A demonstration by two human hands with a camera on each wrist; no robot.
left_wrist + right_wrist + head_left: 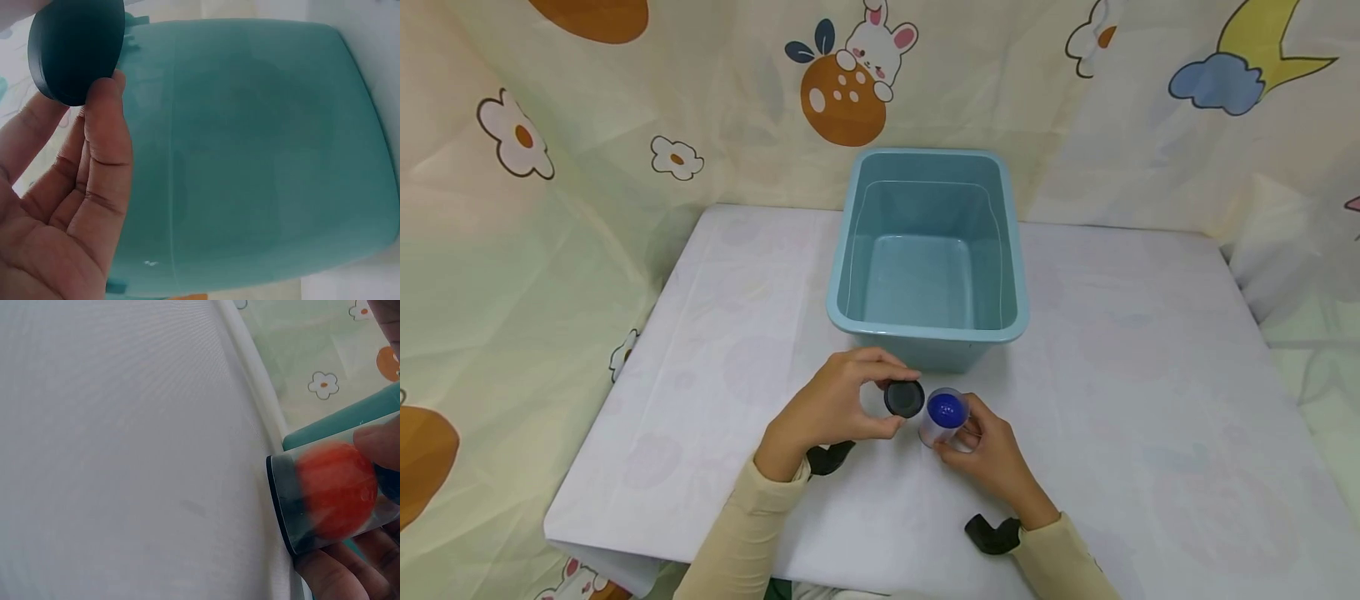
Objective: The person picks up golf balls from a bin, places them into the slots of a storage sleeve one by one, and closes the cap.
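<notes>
Between thumb and fingers, my left hand (835,404) pinches a round black lid (904,399), which shows larger as a dark disc (75,53) in the left wrist view. Just to its right, my right hand (992,454) grips a clear plastic canister (931,435) with its top uncovered. A blue ball (947,411) fills the canister's mouth. In the right wrist view an orange-red ball (337,490) sits inside too, near the dark-rimmed end. Lid and canister are close together but look apart. Part of the canister is hidden by fingers.
A blue-green plastic bin (925,335) stands just beyond both hands, with nothing visible inside. It rests on a table with a white cloth (1150,400). Printed fabric (737,92) hangs behind and at the sides. Black wrist-worn pieces (992,535) sit at both wrists.
</notes>
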